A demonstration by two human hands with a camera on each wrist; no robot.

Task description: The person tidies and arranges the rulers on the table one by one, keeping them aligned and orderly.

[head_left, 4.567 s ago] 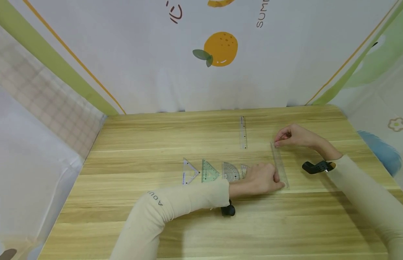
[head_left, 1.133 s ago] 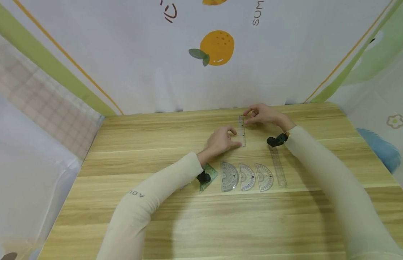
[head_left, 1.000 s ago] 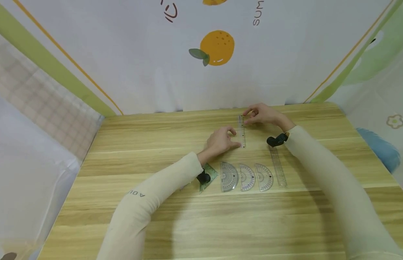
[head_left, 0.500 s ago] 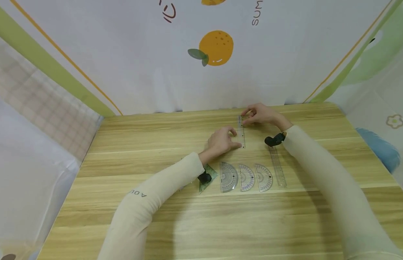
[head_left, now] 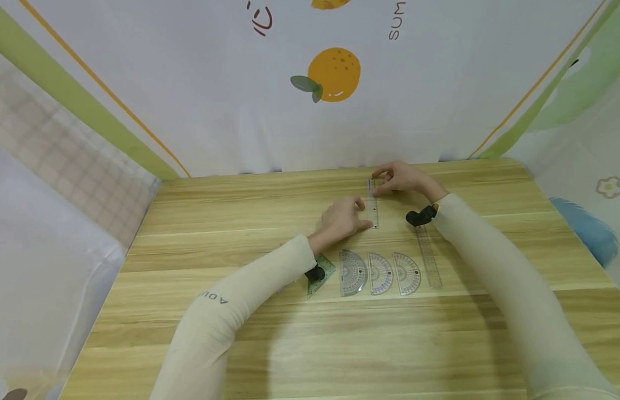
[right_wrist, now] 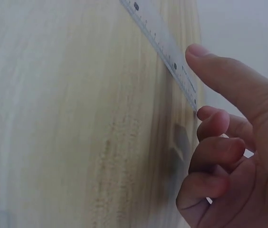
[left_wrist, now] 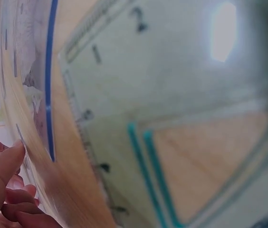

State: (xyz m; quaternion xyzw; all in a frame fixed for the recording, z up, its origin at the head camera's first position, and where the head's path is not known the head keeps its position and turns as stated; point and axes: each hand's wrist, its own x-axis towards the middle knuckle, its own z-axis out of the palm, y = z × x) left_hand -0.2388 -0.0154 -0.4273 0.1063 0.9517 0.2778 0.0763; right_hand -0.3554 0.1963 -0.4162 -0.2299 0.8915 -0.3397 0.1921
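A short clear ruler (head_left: 373, 206) lies lengthwise toward the back of the wooden table. My left hand (head_left: 341, 216) touches its near end with an outstretched thumb, while the bent index finger is beside its left edge. At the far end, my right hand (head_left: 404, 176) has the index fingertip at the corner and the thumb against the right side. In the right wrist view, that ruler (right_wrist: 160, 40) runs between thumb and index finger, which stand apart; the other fingers curl loosely. A green set square (left_wrist: 100, 90) fills much of the left wrist view.
Nearer than the ruler, a row runs rightward: the green set square (head_left: 327, 268), partly under the left wrist camera, three clear protractors (head_left: 354, 272) and another clear ruler (head_left: 429, 258). A second set square is mostly hidden under my left forearm. A printed curtain (head_left: 215, 100) borders the table's back.
From 4.6 seconds ago, both hands have left the right-hand ruler and moved left and away to the far ruler. Over the last second they hold almost still there.
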